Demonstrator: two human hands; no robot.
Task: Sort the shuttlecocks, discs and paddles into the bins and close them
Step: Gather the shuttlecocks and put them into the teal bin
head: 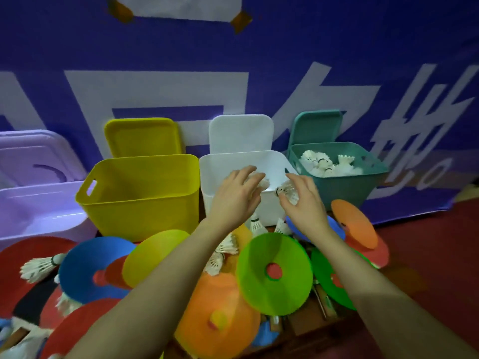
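My left hand (237, 195) and my right hand (303, 200) are raised side by side over the front rim of the white bin (215, 164). Each grips a white shuttlecock: one (263, 183) shows past my left fingers, the other (286, 194) sits in my right fingers. The teal bin (344, 189) on the right holds several shuttlecocks (326, 164). The yellow bin (140, 193) stands open with nothing visible inside. Below my arms lies a pile of coloured discs, among them a green disc (274, 273), with loose shuttlecocks (41, 266) and red paddles (23, 263).
A lilac bin (33, 213) stands at far left. Lids lean upright behind the bins against a blue banner: yellow lid (141, 137), white lid (241, 133), teal lid (317, 126), lilac lid (31, 156). Red floor (427, 255) shows at right.
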